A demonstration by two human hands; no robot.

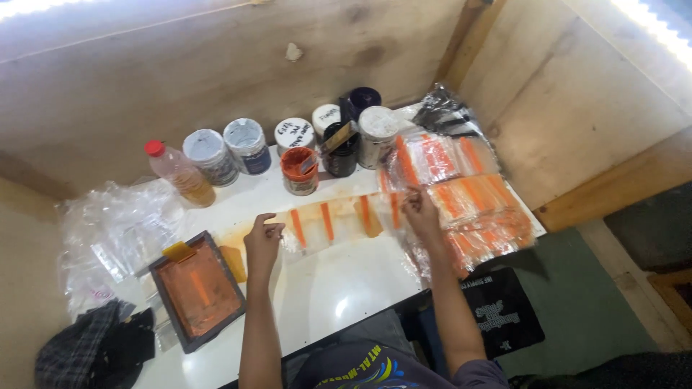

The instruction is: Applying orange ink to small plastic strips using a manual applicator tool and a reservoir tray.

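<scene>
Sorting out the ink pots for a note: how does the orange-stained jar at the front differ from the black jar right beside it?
The orange-stained jar is coated in orange ink inside and out; the black jar is dark all over. The orange-stained jar sits nearer the table's front edge and looks shorter; the black jar stands further back and taller. A flat tool lies across the black jar's mouth; nothing that wide tops the orange-stained jar. Both are open, lidless and upright on the white table.
</scene>
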